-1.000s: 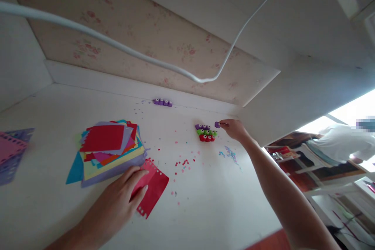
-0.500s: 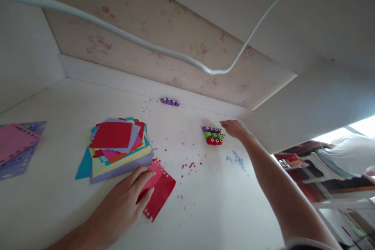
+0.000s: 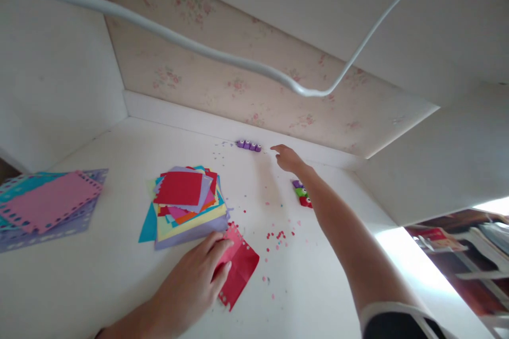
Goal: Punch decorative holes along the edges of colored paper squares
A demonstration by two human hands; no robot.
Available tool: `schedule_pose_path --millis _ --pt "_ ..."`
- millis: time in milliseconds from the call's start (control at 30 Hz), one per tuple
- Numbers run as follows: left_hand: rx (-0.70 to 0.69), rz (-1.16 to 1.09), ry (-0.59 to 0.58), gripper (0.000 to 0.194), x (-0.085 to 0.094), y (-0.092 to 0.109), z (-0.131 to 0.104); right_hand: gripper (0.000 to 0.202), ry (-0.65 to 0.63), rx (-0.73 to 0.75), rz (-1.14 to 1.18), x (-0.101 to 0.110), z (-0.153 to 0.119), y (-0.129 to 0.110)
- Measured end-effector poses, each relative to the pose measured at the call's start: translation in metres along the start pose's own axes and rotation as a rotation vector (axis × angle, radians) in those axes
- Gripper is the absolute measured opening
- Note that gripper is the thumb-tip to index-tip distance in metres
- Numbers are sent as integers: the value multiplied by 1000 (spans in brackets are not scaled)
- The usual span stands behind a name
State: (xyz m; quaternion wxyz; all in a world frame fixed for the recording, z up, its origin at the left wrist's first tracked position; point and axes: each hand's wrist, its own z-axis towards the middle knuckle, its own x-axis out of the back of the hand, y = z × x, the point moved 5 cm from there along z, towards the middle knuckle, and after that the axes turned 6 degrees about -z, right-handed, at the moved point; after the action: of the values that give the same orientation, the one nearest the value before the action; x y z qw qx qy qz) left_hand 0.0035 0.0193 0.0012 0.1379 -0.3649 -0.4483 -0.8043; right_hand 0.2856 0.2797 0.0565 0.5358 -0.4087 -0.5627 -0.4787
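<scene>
My left hand [image 3: 202, 275] holds a folded red paper [image 3: 242, 270] with punched holes along its edges, the thumb and fingers on its near side. Reaching toward the back of the table, my right hand [image 3: 287, 158] has its index finger stretched out and nothing visible in it. Just left of that fingertip, without touching it, is a row of purple pieces with eyes [image 3: 248, 145]. Purple, green and red pieces with eyes [image 3: 303, 193] are partly hidden behind my right forearm. A pile of coloured papers [image 3: 178, 188] is beyond my left hand.
Pink and blue punched sheets [image 3: 55, 198] lie at the far left of the white table [image 3: 119, 286]. Small paper dots [image 3: 278, 235] are scattered mid-table. A white cable [image 3: 222, 55] crosses the upper view. Shelves [image 3: 469, 270] stand at the right.
My right hand has moved left, from beside the purple, green and red pieces to near the purple row. The view has shifted left. My left hand still holds the red paper.
</scene>
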Motion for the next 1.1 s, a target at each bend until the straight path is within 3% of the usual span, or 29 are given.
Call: schedule_pose_path --millis 200,367,500,633,767,833,933,1100 --pt "50 -55 -36 37 5 -1 1 48 -11 65 63 -18 38 -43" --pt "63 -83 -39 39 6 -3 0 33 -16 22 109 -19 44 -47" --pt "70 -120 -47 42 7 -5 0 20 -14 0 163 -13 29 -46" --pt "21 -110 -29 39 10 -8 3 18 -13 28 273 -10 -18 -53" --pt "-49 -92 5 31 14 -10 5 18 -10 72 400 -12 -99 -74" --pt "-59 -102 20 29 16 -10 7 20 51 139 597 -10 -144 -88" --pt "-2 -124 61 26 20 -10 11 19 144 169 641 -7 -200 -107" --pt "110 -240 116 35 20 -6 14 21 262 180 651 -8 -245 -126"
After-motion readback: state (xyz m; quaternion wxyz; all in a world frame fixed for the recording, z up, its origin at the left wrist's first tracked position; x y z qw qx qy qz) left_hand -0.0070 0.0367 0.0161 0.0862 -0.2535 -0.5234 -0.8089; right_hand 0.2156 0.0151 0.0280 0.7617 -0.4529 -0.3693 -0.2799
